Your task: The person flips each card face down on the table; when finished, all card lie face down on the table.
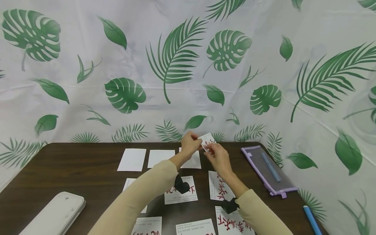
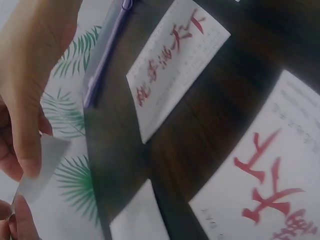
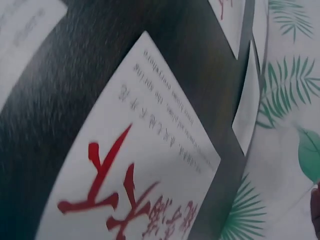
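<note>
In the head view, above the table's far edge, a white card with red characters (image 1: 207, 140) is raised between both hands. My left hand (image 1: 190, 144) pinches its left side, and my right hand (image 1: 220, 159) pinches its lower right part. From the left wrist view, the card (image 2: 47, 162) appears pale and blurred, with the right hand (image 2: 30, 85) above it and left fingertips (image 2: 25, 220) below. Under the arms lie several printed cards (image 1: 180, 195) with red characters. Only a sliver of a hand (image 3: 316, 205) shows in the right wrist view.
Along the back of the dark table (image 1: 88, 163) are white cards with no visible print (image 1: 132, 160). A purple-edged mesh pouch (image 1: 264, 168) with a blue pen inside lies at right. A blue pen (image 1: 312, 219) is near the right edge, a white case (image 1: 55, 213) at left.
</note>
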Available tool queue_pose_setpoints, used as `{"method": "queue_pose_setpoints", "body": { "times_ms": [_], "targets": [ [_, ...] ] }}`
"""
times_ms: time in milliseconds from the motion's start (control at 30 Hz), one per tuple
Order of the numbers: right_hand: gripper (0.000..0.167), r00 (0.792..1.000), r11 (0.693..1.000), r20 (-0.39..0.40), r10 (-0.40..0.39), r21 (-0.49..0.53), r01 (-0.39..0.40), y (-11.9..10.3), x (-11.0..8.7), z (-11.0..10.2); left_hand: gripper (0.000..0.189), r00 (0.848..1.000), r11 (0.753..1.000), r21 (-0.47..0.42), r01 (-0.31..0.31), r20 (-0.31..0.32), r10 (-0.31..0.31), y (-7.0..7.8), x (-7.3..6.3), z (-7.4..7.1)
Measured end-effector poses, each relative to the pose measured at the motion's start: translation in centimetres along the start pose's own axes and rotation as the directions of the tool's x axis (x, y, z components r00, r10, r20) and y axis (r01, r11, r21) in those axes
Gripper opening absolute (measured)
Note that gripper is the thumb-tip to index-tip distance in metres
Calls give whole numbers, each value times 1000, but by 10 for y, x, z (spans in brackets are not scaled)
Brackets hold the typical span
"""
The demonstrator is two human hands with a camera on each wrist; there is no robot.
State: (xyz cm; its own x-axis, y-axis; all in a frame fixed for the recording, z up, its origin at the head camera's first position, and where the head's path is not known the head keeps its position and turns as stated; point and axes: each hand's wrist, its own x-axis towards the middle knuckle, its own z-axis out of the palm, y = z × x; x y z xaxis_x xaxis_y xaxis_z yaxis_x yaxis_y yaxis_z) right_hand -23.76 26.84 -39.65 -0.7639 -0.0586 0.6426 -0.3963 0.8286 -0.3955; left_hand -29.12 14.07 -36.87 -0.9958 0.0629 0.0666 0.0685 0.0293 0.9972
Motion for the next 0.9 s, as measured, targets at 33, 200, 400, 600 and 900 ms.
{"method": "queue_pose_setpoints", "body": {
  "times_ms": [33,200,400,600,900],
  "targets": [
    [19,999,999,-21,-30,-29,30,0,0,-1,19,1000,1000,-2,-18,-2,18,2,0,2],
    [10,984,989,-128,-128,-86,117,4,6,-10,21,995,995,9,-98,21,98,16,-3,7],
    [8,976,999,-216,32,15,-30,17,14,-18,30,994,994,4,-108,-31,108,12,-6,7],
    [10,919,922,-154,364,200,-332,29,17,-24,36,989,999,37,-17,-149,22,-20,-11,2],
    [18,800,703,57,598,442,-557,44,13,-21,35,995,993,102,54,-91,-45,-40,-20,5]
  ]
}}
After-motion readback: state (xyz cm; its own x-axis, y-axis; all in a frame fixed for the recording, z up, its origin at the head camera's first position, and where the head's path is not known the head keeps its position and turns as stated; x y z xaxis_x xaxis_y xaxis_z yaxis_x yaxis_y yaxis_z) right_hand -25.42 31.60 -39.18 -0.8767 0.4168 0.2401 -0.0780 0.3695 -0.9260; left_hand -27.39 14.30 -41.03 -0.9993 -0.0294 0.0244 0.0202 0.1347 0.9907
